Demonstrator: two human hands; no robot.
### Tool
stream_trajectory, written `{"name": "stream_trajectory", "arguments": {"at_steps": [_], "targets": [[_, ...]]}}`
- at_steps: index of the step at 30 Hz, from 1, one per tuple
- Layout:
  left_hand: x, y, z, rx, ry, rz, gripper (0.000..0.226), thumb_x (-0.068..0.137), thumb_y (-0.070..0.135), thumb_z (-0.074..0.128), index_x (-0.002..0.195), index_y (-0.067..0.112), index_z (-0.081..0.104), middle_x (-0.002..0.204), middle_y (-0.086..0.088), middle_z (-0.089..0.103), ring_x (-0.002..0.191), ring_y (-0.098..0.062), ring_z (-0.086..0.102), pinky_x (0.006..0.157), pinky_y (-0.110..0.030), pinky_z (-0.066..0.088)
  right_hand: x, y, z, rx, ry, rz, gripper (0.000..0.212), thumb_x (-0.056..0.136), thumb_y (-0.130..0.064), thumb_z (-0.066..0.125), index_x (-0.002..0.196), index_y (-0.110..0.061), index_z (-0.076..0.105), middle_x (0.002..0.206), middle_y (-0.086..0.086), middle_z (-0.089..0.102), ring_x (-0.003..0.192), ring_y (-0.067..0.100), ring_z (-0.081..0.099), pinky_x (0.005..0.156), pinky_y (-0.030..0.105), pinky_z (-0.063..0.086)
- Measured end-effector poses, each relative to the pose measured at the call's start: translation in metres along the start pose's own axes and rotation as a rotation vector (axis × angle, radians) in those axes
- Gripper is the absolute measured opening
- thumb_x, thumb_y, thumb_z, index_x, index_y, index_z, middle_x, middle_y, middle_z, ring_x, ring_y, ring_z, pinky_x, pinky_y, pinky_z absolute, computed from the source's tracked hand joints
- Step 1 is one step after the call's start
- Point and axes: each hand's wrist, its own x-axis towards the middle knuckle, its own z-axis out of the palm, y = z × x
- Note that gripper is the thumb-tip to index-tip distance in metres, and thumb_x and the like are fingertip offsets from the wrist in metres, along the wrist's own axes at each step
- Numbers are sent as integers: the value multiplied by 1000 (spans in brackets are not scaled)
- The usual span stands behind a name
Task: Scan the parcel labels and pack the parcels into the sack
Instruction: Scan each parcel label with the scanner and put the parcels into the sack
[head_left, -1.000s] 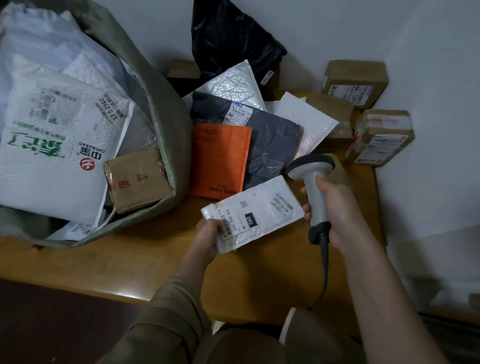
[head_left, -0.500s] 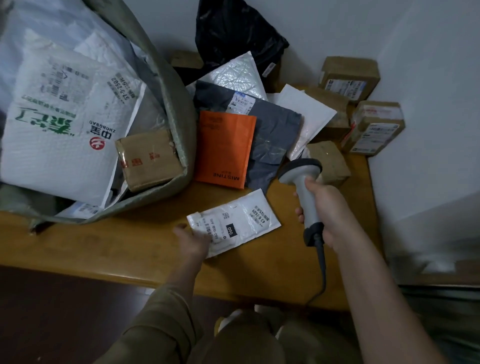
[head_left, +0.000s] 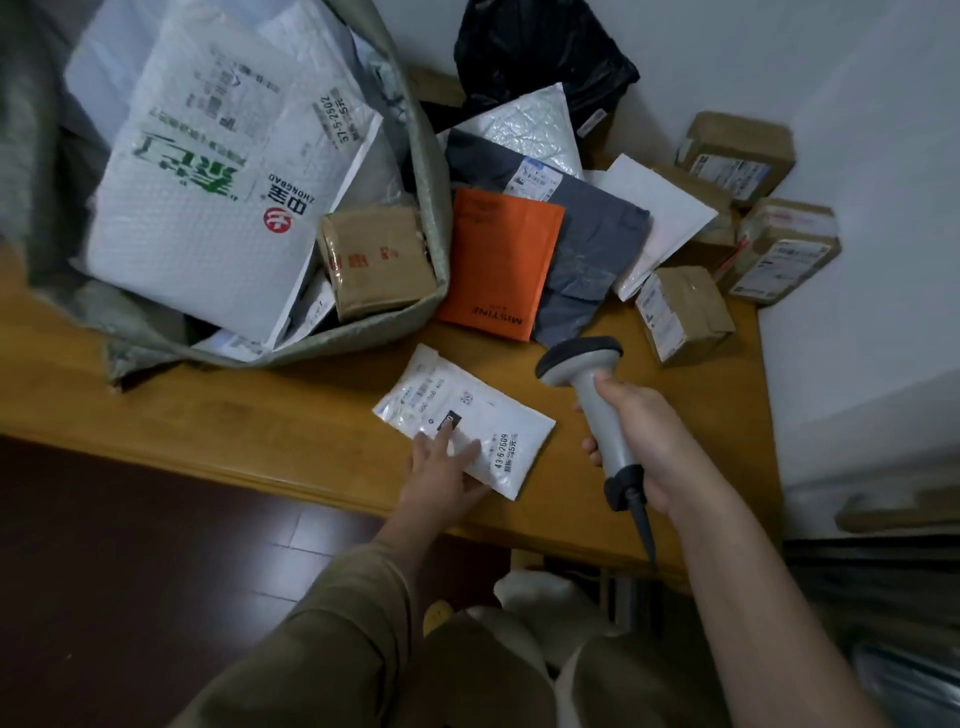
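Parcel in question, a small white plastic mailer with a printed label (head_left: 470, 418), lay flat on the yellow wooden table (head_left: 291, 410) near its front edge. The left hand (head_left: 441, 475) pressed its near corner with straight, spread fingers. The right hand (head_left: 641, 436) gripped the grey handheld barcode scanner (head_left: 592, 410), fingers wrapped round the handle, head just right of the mailer. Bare tabletop ran left toward the grey-green woven sack (head_left: 431, 171), whose open rim held a large white padded mailer (head_left: 218, 197) and a brown taped box (head_left: 376, 260).
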Motion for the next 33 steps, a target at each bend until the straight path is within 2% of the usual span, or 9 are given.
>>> {"name": "stream_trajectory", "arguments": {"at_steps": [2,5,8,14,21,27,29,33], "targets": [[-2,-2,4,25,-47,38,63,92,51,56,149,35,34,164,2,-2,148,-35,-8,119,-48,8,-4,0,3,-24,-15,0,49,100,-50,47,125,-9,59,70,11,61,54,15,57,50,26,47],[-1,-7,-6,13,-54,80,50,94,44,56,142,33,46,164,2,5,150,-30,-2,120,-45,4,-13,-3,9,-93,-40,-28,48,100,-50,47,123,-11,61,71,11,61,53,13,57,48,23,46],[-2,-12,-5,4,-54,56,43,98,35,51,140,37,48,164,4,3,150,-28,0,121,-46,9,-22,-10,17,-170,-66,-76,44,100,-50,47,118,-13,63,72,10,61,52,12,57,48,21,46],[-8,-10,1,-40,-61,21,54,95,17,50,145,37,42,164,3,-6,150,-29,-3,120,-47,19,-36,-25,30,-299,-117,-194,36,102,-46,46,110,-16,63,79,3,60,50,6,57,50,20,46],[-8,-10,-7,-6,-110,25,57,95,15,48,146,38,38,164,0,-4,150,-32,-1,120,-46,20,-46,-37,41,-301,-138,-248,38,103,-43,44,112,-11,63,82,1,61,47,5,55,46,19,45],[-4,-9,-11,-4,-136,31,53,96,18,50,145,37,41,164,-3,0,149,-35,2,118,-49,23,-55,-49,43,-278,-124,-243,42,101,-44,48,98,-6,67,61,5,59,47,9,55,45,20,46],[-3,-9,-11,-10,-131,30,52,96,17,50,144,37,43,164,-3,1,149,-35,2,117,-50,26,-59,-52,42,-274,-119,-245,41,101,-43,49,95,-7,68,57,1,60,46,10,55,45,20,45],[-3,-9,-13,17,-127,41,52,96,16,51,144,36,43,164,-2,2,149,-34,4,115,-49,30,-65,-57,41,-282,-111,-258,39,101,-41,50,99,-7,68,69,-3,62,47,10,54,44,21,44]]}}
